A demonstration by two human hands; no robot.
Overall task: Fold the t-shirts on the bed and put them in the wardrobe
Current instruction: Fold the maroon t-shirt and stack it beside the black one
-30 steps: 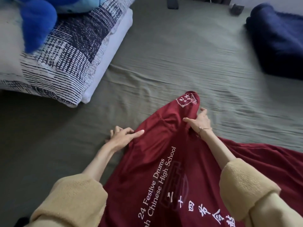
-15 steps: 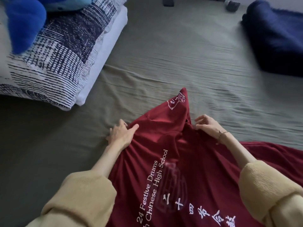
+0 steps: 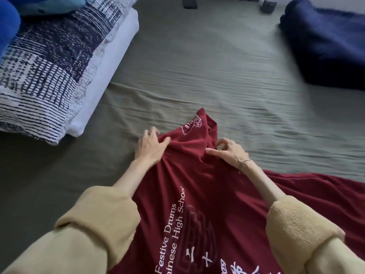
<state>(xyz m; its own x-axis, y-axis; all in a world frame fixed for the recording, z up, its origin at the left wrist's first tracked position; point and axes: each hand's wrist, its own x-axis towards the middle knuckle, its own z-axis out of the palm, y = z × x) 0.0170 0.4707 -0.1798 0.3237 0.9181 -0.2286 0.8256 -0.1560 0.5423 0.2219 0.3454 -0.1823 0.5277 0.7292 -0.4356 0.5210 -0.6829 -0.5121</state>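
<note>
Shirt: red t-shirt [image 3: 207, 194] lies print-up on the green bed sheet [image 3: 217, 80], one end bunched to a peak. Left hand [image 3: 151, 145] grips the bunched cloth at the left edge, thumb on top. Right hand [image 3: 230, 150] pinches a fold beside the peak; bracelet [image 3: 244, 161] on that wrist. Patterned pillow [image 3: 49, 72] far left, navy blanket [image 3: 325, 40] far right, both well apart from the shirt.
</note>
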